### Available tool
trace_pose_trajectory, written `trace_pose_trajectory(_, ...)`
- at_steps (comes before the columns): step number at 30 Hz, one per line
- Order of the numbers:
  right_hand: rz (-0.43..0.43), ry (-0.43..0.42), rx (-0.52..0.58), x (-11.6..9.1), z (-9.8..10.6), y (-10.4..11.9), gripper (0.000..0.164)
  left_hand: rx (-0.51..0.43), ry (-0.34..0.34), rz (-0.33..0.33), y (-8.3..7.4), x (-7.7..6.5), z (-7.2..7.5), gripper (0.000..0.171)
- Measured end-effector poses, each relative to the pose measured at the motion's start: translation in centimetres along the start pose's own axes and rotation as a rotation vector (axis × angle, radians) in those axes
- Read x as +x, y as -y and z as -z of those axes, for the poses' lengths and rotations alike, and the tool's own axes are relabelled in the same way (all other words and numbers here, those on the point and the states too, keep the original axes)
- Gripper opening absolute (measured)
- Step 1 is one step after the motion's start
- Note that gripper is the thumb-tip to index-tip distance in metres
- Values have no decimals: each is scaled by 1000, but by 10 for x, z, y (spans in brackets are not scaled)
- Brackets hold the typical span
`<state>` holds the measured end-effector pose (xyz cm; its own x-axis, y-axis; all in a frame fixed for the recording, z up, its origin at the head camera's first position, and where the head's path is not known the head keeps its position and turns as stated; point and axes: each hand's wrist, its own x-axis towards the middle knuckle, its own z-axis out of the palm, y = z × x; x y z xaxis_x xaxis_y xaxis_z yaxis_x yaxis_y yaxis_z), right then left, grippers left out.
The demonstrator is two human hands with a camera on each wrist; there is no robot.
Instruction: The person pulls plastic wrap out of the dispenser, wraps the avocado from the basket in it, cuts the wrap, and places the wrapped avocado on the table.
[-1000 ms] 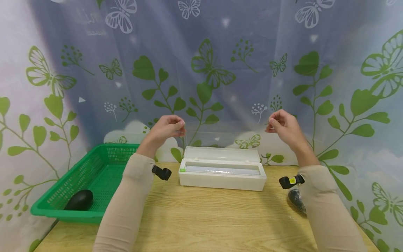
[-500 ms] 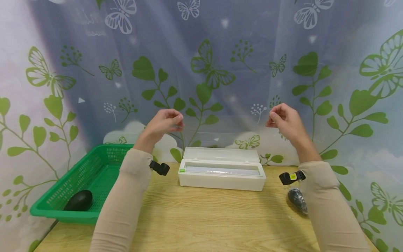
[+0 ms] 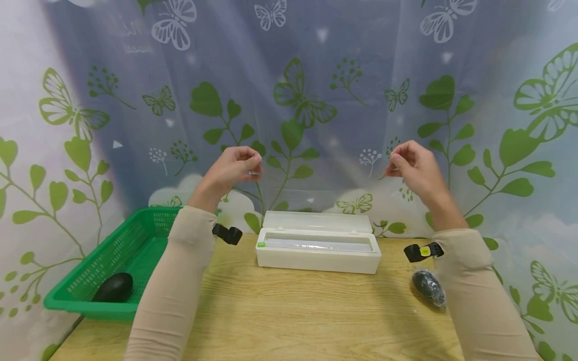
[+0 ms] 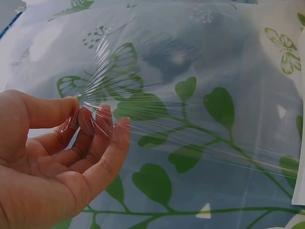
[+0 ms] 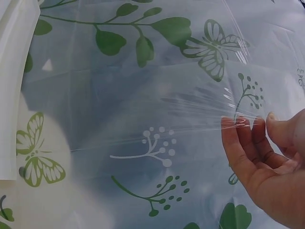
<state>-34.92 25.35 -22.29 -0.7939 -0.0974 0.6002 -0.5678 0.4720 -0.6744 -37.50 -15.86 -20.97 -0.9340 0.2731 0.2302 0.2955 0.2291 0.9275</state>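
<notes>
Drawing out cling film looks to be the step in hand. Left hand (image 3: 231,168) and right hand (image 3: 417,168) are raised well apart above the far edge of the desk (image 3: 316,318), each with thumb and fingertips pinched on the clear film (image 4: 157,109), whose creases fan out from both grips. Below, near the middle of that far edge, the white box (image 3: 318,261) stands with its lid (image 3: 318,220) tipped back; whether the film is joined to it I cannot tell.

The next move probably calls for keeping both pinches level and the sheet taut — slack would let it cling to itself.

Toward the desk's right edge, partly behind the sleeve, lies a film-wrapped dark oval (image 3: 428,287); a bare one (image 3: 113,288) sits in the near end of the green basket (image 3: 65,304) along the left edge.

No brand is legible: the yellow label (image 3: 425,251) on the right wrist strap is too small, and the curtain's lettering (image 3: 124,27) is faint and seemingly reversed.
</notes>
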Motion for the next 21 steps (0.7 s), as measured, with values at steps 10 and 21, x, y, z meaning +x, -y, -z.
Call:
trace_pose_trajectory(10, -3, -39, 44, 2, 3, 13, 12, 4, -31, -33, -14, 1, 2, 20)
trace_pose_trajectory(21, 37, -67, 37, -5, 11, 30, 13, 21, -30, -98, -26, -11, 6, 21)
